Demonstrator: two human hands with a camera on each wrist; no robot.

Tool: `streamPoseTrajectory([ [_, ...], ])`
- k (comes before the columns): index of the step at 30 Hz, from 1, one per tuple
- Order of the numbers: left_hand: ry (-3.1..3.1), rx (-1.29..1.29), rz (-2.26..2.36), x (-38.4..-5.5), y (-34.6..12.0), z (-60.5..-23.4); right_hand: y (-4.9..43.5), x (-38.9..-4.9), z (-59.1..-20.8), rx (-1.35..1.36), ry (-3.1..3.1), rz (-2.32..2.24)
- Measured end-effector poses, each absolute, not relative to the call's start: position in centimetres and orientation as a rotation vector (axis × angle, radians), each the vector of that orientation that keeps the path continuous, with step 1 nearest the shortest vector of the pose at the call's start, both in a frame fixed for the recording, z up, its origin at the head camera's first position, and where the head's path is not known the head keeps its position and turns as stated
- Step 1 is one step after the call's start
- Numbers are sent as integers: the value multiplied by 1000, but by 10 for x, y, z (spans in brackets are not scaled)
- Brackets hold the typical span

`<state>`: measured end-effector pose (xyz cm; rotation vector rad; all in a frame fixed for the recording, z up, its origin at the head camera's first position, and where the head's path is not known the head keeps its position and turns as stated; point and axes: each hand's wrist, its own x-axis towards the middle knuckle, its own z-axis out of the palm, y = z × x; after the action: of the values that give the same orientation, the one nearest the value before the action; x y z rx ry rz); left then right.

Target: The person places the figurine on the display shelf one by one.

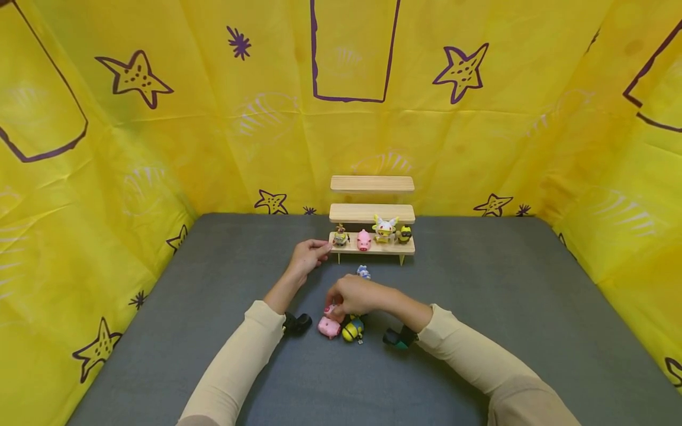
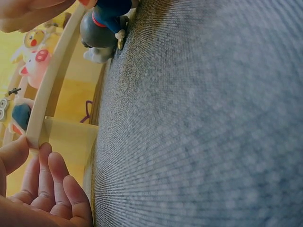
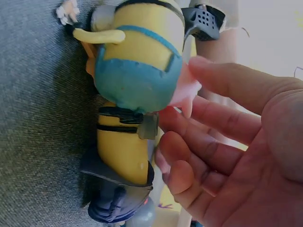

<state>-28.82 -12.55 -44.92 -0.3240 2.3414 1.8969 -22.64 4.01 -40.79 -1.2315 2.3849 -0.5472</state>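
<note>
My left hand [image 1: 310, 257] pinches the left end of the lowest step of a three-tier wooden display stand [image 1: 373, 248], thumb above the board's edge and fingers beneath. Nearer to me, my right hand [image 1: 356, 294] holds a pink pig figure [image 3: 186, 90] between thumb and fingers; it is partly hidden. Another pink pig [image 1: 329, 328] lies on the table right beside it. Close under the right hand lies a yellow minion figure [image 1: 353, 330] in blue overalls, and a second minion in dark clothing [image 3: 124, 158] appears below it in the right wrist view.
On the lowest step stand a small minion [image 1: 341, 236], a pink pig [image 1: 364, 240], a white-and-yellow figure [image 1: 384, 231] and a yellow figure with dark goggles [image 1: 404, 235]. A blue-and-white figure [image 1: 363, 272] is on the grey table [image 1: 479, 331] before the stand. Yellow cloth [image 1: 213, 148] encloses the table.
</note>
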Motion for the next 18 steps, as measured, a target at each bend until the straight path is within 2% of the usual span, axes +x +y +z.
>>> streamPoseTrajectory([
  [7,2333,-325,1905,-288,-126,-450,45,-229,-406,-1305,2401,-623],
  [18,2327,-322,1899,-288,-127,-449,61,-243,-375,-1425,2523,-681],
])
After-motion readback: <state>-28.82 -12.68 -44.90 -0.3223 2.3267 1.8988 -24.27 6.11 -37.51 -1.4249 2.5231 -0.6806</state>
